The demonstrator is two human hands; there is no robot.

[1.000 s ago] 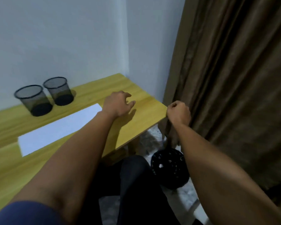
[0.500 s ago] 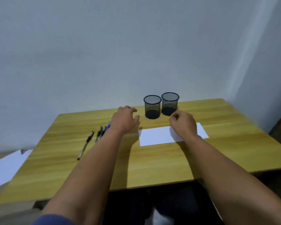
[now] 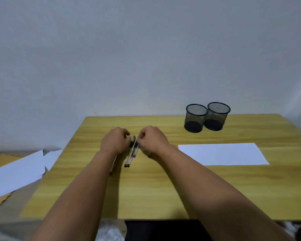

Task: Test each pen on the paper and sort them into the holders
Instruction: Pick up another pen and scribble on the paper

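Note:
Several pens (image 3: 130,156) lie bunched on the wooden table (image 3: 146,192), left of centre. My left hand (image 3: 115,142) and my right hand (image 3: 152,140) meet over their far ends, fingers curled and pinching the pens from either side. One pen (image 3: 113,165) pokes out beside my left wrist, and a dark tip (image 3: 149,156) shows under my right hand. A white paper sheet (image 3: 222,154) lies flat to the right. Two black mesh holders, the left holder (image 3: 195,120) and the right holder (image 3: 217,117), stand side by side at the back right; both look empty.
A grey wall rises behind the table. Loose white sheets (image 3: 16,173) lie on a lower surface off the table's left edge. The table's front edge runs just above my lap.
The view has swung left from the curtain and table corner to the pens. Both hands have moved from the paper area onto the pen bunch and closed on it.

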